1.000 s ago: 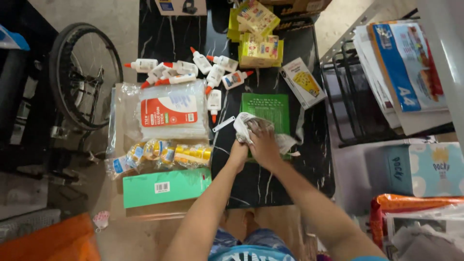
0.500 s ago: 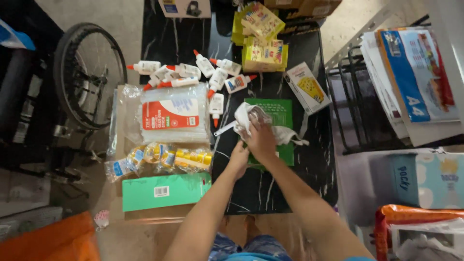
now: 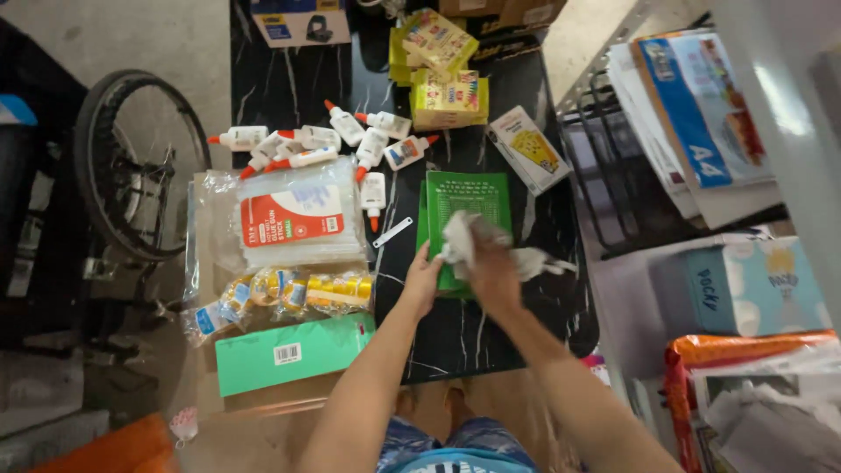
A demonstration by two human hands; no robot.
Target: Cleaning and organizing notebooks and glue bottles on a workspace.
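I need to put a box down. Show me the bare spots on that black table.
Bare black table lies near the person, below the green booklet; another patch sits above the glue bottles. The bottles and yellow boxes crowd the middle; both hands work over the booklet.
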